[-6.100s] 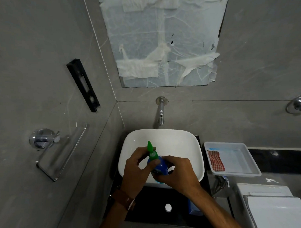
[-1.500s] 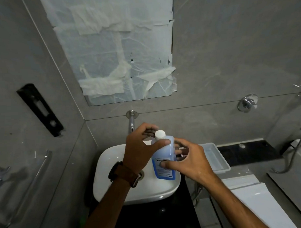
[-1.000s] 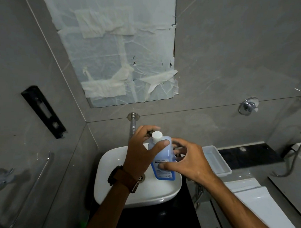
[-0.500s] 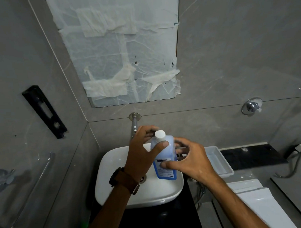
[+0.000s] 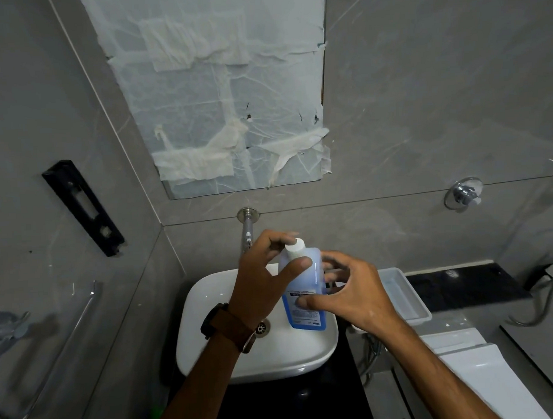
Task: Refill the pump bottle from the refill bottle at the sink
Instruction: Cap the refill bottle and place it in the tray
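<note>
A clear blue refill bottle [image 5: 304, 290] with a white cap [image 5: 295, 247] and a printed label is held upright above the white sink [image 5: 210, 337]. My right hand [image 5: 350, 294] grips its body from the right, thumb across the label. My left hand [image 5: 262, 278] is at the neck, thumb just under the cap and fingers curled behind it. A watch with a brown strap is on my left wrist. The pump bottle is hidden, apart from a small green patch [image 5: 157, 412] low at the left of the counter that I cannot identify.
A wall tap [image 5: 247, 229] juts out over the sink. A white tray [image 5: 403, 295] stands right of the sink, a white toilet lid [image 5: 481, 377] below it. On the left wall are a towel bar [image 5: 69, 335] and a black bracket [image 5: 82, 208]. A paper-covered mirror hangs above.
About six seconds ago both hands held a blue bottle with a green pump over the sink; now they hold the white-capped refill bottle. Over the last second the hands barely moved.
</note>
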